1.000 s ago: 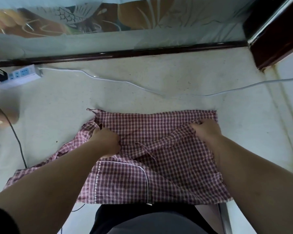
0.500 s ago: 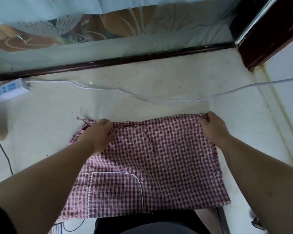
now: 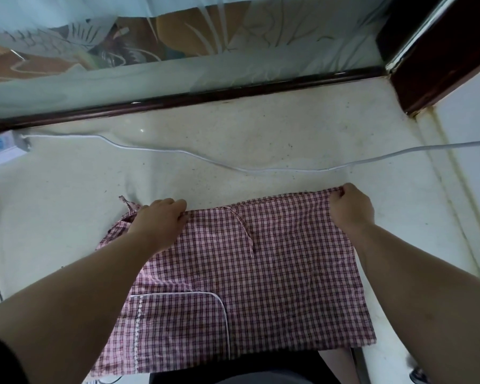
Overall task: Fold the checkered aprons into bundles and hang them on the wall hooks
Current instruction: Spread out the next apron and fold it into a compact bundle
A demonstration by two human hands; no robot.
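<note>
1. the pale tabletop [image 3: 233, 128] carried everything. its near edge was hidden under the cloth, so the part hanging off toward the person's lap looked likely to drag the fold out of square once the grip let go.
2. the checkered apron [image 3: 275, 278] lay flat in the near middle of the tabletop, with its folded edge toward the far side and its lower part over the near edge. the left side looked ragged, with layers stepping out past each other. a bundle built on that would probably come out lopsided.
3. the piped pocket [image 3: 178, 328] sat at the near left. its extra thickness could make that side bulkier and let the bundle loosen on a hook.
4. the white cable [image 3: 178, 152] ran across the tabletop just beyond the folded edge. a push forward might snag it or sweep it under the cloth.
5. the left hand [image 3: 161, 220] pinched the folded edge toward the left, fingers curled on the cloth.
6. the right hand [image 3: 349, 209] gripped the far right corner in a closed fist. uneven pull between the two could skew the edge.
7. the power strip [image 3: 0, 148] lay at the far left edge, well apart from the cloth. a tug on the cable could shift it.
8. a thin tie [image 3: 244, 234] lay loose on top. if folded in carelessly, it might be lost for hanging.
</note>
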